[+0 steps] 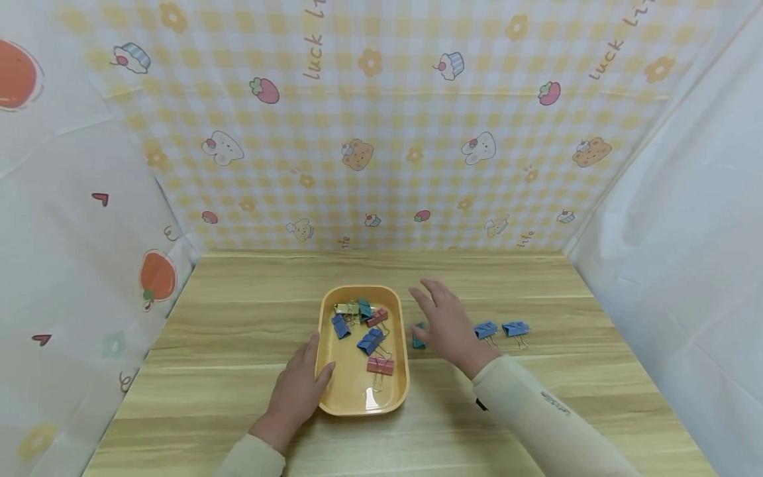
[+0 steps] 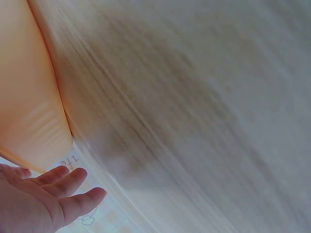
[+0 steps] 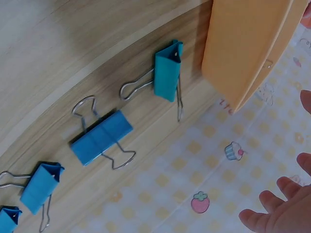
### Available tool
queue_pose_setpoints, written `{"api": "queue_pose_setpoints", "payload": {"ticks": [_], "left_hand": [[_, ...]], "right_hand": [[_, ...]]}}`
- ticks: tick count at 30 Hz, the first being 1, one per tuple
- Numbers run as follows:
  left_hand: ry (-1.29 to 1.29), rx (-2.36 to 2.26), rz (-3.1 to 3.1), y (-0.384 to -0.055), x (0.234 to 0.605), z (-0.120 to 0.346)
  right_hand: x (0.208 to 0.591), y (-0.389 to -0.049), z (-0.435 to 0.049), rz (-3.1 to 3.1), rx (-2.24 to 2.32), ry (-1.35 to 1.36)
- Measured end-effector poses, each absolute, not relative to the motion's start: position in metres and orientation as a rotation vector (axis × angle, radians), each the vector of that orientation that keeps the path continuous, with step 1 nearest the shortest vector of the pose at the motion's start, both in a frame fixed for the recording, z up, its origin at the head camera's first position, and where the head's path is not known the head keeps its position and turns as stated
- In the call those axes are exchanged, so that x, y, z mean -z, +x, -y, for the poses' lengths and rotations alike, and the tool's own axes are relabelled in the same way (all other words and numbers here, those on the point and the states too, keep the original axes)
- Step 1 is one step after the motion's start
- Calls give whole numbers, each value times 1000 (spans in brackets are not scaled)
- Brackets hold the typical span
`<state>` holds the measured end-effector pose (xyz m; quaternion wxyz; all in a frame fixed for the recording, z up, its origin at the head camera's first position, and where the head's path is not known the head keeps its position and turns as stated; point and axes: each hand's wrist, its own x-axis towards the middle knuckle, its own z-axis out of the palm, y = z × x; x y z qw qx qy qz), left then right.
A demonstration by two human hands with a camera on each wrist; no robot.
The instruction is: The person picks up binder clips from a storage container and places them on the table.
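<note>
My left hand [image 1: 293,391] rests against the left side of a yellow-orange plastic tray [image 1: 363,289], thumb over its rim and the other fingers loosely extended along the outside. My right hand [image 1: 450,328] hovers just right of the tray, fingers spread and holding nothing. Partly under it is a teal binder clip [image 1: 419,336]; a blue binder clip [image 3: 101,138] beside that one shows in the right wrist view but is hidden by the hand in the head view. Inside the tray lie several binder clips, among them a blue one [image 1: 371,341] and a pink one [image 1: 380,366].
Two more blue binder clips, a nearer one [image 1: 485,330] and a farther one [image 1: 515,328], lie in a row to the right on the wooden table [image 1: 250,291]. A patterned cloth wall [image 1: 387,192] stands behind the table, with pale cloth at both sides.
</note>
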<state>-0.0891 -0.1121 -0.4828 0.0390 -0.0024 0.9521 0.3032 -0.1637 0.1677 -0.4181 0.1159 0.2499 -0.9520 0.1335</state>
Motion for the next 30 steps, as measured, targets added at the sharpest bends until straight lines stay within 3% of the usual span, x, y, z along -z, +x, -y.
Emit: {"api": "queue_pose_setpoints", "payload": {"ticks": [30], "left_hand": [[-1,-927,-2925,-88,480,112]], "right_hand": [[411,-160,-111,2998,-266,966]]}}
